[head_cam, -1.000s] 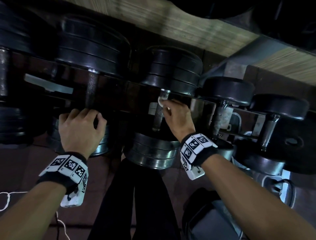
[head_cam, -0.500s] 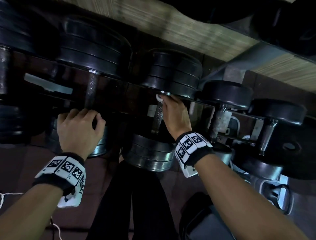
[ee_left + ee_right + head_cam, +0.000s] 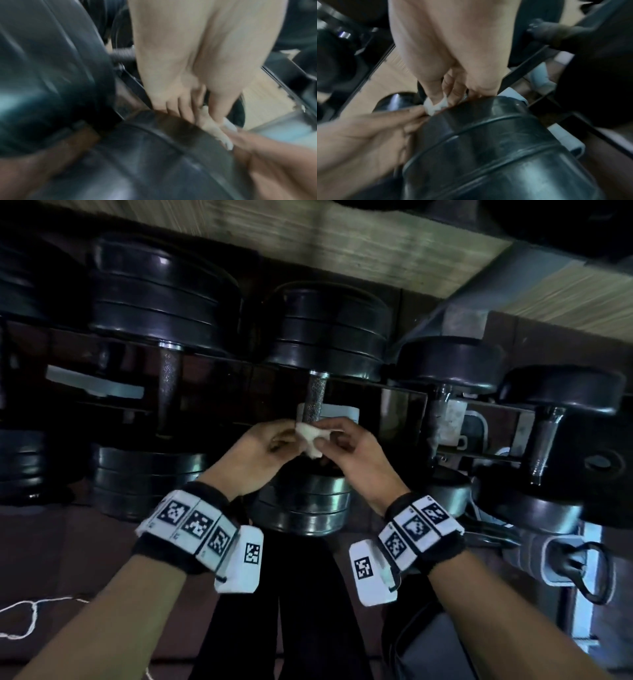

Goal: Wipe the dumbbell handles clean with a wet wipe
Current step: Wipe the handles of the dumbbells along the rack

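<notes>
both hands (image 3: 263, 451) (image 3: 354, 455) on wet wipe (image 3: 311, 438)

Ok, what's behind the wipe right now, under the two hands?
Both the left hand and right hand pinch the wipe over the middle dumbbell's handle. Its upper knurled part shows; the lower part is hidden.

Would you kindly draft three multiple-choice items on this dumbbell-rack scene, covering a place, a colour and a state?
1. Where is the wet wipe?
A. Between both hands, just below the exposed knurled handle
B. On the floor
C. On the top plate

2. What colour is the wipe?
A. Blue
B. White
C. Black

3. How is the wipe held?
A. Lying loose
B. Right hand only
C. Pinched by both hands

Key: A, the wet wipe sits under the knurled handle; B, it shows white in the head and right wrist views; C, the left hand and right hand both pinch it.
</notes>
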Demonstrator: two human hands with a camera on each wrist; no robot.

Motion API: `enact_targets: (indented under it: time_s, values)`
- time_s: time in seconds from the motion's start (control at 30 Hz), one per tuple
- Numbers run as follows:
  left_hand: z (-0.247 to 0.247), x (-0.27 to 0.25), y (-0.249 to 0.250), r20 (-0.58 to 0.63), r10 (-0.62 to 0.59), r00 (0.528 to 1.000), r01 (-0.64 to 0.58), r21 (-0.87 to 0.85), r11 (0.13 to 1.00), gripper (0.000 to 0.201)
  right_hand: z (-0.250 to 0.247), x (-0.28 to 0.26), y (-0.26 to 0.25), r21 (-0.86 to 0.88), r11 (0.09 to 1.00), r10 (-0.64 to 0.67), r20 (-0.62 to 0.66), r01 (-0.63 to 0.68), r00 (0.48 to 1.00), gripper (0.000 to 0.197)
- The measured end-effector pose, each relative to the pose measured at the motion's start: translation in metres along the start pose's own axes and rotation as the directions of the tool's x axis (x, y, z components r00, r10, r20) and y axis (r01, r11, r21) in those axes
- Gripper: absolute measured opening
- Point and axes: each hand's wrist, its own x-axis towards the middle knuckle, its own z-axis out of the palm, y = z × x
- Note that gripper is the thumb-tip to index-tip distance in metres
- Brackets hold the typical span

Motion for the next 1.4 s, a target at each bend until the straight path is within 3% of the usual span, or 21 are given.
enact_targets:
  time_s: [0.07,0.13,0.23,0.33,0.43,0.53,0.63,0.73,0.8,0.9,0.97,1.03,1.1,1.2,1.33,1.4]
  values:
    - [0.001,0.009,0.008,-0.067,-0.022,0.998,0.022,0.002,1.0,0.011,-0.007,-0.004,0.003,0.082,0.996,0.027,-0.041,-0.024,0.999,0.024]
    - [-0.006,0.028,0.002,-0.26,-0.029,0.965,0.068,0.14,0.988,0.012,-0.02,-0.008,0.012,0.07,0.997,0.05,-0.099,-0.043,0.994,0.022]
    - [-0.019,0.058,-0.004,-0.452,0.031,0.892,0.105,0.273,0.956,0.018,-0.049,-0.018,0.033,-0.22,0.976,-0.063,-0.282,-0.001,0.957,0.02]
    - [-0.011,0.077,0.001,-0.399,0.196,0.896,0.028,0.49,0.871,0.022,-0.084,-0.033,0.059,-0.47,0.881,-0.189,-0.437,-0.044,0.879,0.019]
    - [-0.001,0.074,0.004,-0.327,0.272,0.905,-0.032,0.587,0.809,0.021,-0.1,-0.041,0.084,-0.572,0.82,-0.325,-0.448,0.012,0.833,0.018]
    - [-0.003,0.053,-0.015,-0.209,0.087,0.974,0.083,0.686,0.723,0.019,-0.091,-0.037,0.095,-0.687,0.725,-0.369,-0.435,-0.038,0.821,0.019]
    - [-0.008,0.044,-0.027,-0.102,-0.074,0.992,0.119,0.557,0.822,0.015,-0.082,-0.031,0.096,-0.708,0.691,-0.348,-0.503,-0.146,0.791,0.018]
    - [-0.016,0.076,-0.022,-0.289,-0.039,0.957,0.126,0.292,0.948,0.019,-0.082,-0.029,0.096,-0.706,0.686,-0.353,-0.537,-0.178,0.766,0.015]
    - [-0.019,0.093,-0.015,-0.346,-0.032,0.938,0.101,0.184,0.978,0.021,-0.08,-0.028,0.096,-0.712,0.675,-0.355,-0.543,-0.193,0.761,0.013]
    - [-0.014,0.083,-0.024,-0.296,0.01,0.955,0.091,0.324,0.942,0.018,-0.079,-0.028,0.097,-0.722,0.661,-0.354,-0.538,-0.202,0.765,0.015]
    - [-0.007,0.059,-0.036,-0.198,-0.061,0.978,0.131,0.368,0.921,0.01,-0.078,-0.028,0.096,-0.722,0.662,-0.36,-0.542,-0.201,0.759,0.017]
    - [-0.005,0.047,-0.04,-0.123,-0.148,0.981,0.178,0.294,0.939,0.012,-0.078,-0.028,0.095,-0.722,0.66,-0.36,-0.546,-0.207,0.757,0.02]
    - [-0.008,0.058,-0.033,-0.147,-0.123,0.981,0.153,0.22,0.963,0.012,-0.078,-0.028,0.095,-0.721,0.661,-0.358,-0.548,-0.209,0.756,0.02]
    - [-0.014,0.091,-0.01,-0.307,-0.043,0.951,0.073,0.087,0.994,0.017,-0.079,-0.027,0.096,-0.719,0.663,-0.353,-0.547,-0.21,0.759,0.019]
    - [-0.012,0.088,-0.018,-0.239,0.022,0.971,0.045,0.27,0.962,0.013,-0.078,-0.027,0.097,-0.722,0.66,-0.365,-0.548,-0.206,0.752,0.021]
    - [-0.012,0.069,-0.037,-0.154,-0.047,0.987,0.101,0.363,0.926,0.016,-0.078,-0.027,0.097,-0.726,0.658,-0.372,-0.546,-0.201,0.751,0.02]
